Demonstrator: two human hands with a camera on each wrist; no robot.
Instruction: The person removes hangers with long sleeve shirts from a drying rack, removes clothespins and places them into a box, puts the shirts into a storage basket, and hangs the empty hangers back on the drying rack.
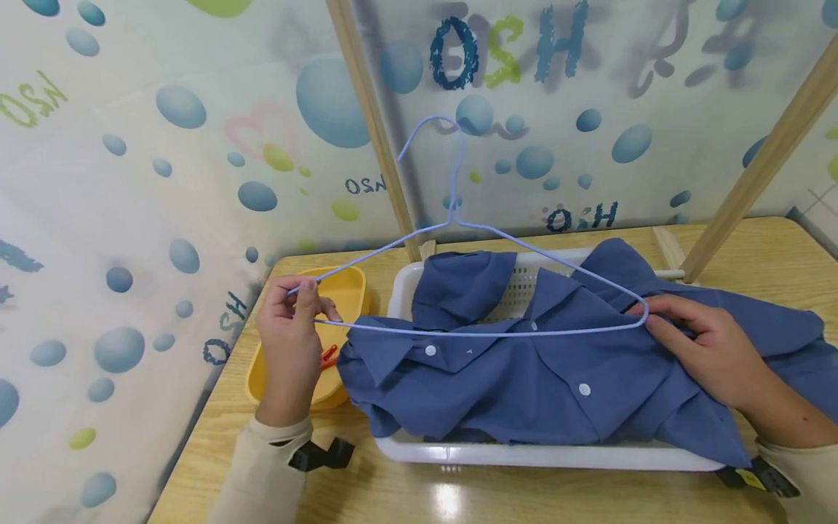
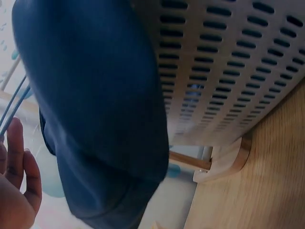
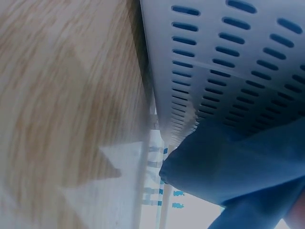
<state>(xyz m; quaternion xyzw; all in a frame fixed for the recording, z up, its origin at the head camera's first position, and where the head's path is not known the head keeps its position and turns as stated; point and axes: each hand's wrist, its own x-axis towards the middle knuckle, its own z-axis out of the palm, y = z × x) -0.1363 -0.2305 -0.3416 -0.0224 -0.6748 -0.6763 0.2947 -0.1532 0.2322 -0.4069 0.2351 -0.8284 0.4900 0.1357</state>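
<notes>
A thin light-blue clothes hanger [image 1: 452,218] is held up in front of me, its hook at the top bending left. My left hand [image 1: 296,327] pinches its left end between thumb and fingers. At the right end, my right hand [image 1: 710,346] grips the corner with thumb and fingertips. Behind and below the hanger, a blue buttoned shirt [image 1: 504,386] lies crumpled over a white basket [image 1: 452,455], with parts draped past the rim on the right. In the left wrist view a piece of the shirt [image 2: 95,105] hangs beside the slotted basket wall [image 2: 228,62].
A yellow tray [image 1: 353,287] with red clothespins [image 1: 329,355] stands left of the basket on the wooden table [image 1: 366,487]. Wooden posts [image 1: 369,94] rise at the back, one left and one right. A patterned curtain [image 1: 216,145] hangs behind.
</notes>
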